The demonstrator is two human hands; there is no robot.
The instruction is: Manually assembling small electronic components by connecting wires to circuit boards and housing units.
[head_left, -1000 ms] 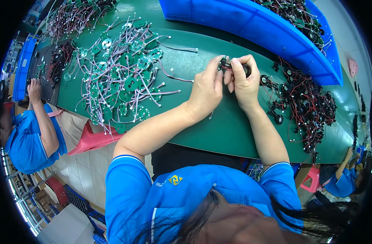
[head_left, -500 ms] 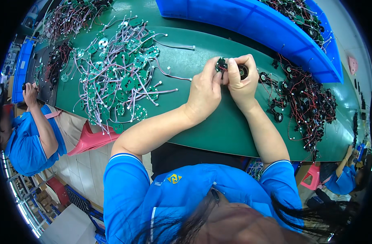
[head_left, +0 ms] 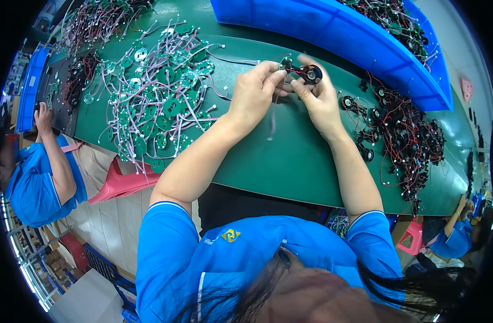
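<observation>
My left hand (head_left: pixel 255 92) pinches a small green circuit board (head_left: pixel 285 63) between thumb and fingers. In my right hand (head_left: pixel 321 102) is a round black part like a small speaker (head_left: pixel 311 75), gripped with the thumb below it. Thin red and black wires run between the board and the round part. A pale cable with a white connector (head_left: pixel 270 139), blurred, hangs beneath my fingers. To the left lies a heap of green boards with pinkish cables (head_left: pixel 171 107). On the right is a pile of black round parts with red wires (head_left: pixel 408 132).
A long blue bin (head_left: pixel 332 35) holding more wired parts stands at the table's far side. The green table (head_left: pixel 268 169) extends both ways. A co-worker (head_left: pixel 42 172) sits at far left by a pink stool (head_left: pixel 122 185); another person (head_left: pixel 454 237) is at far right.
The board and round part have turned and drawn slightly apart, so the wires between them show. My left hand has shifted a little left, and a pale cable now dangles below.
</observation>
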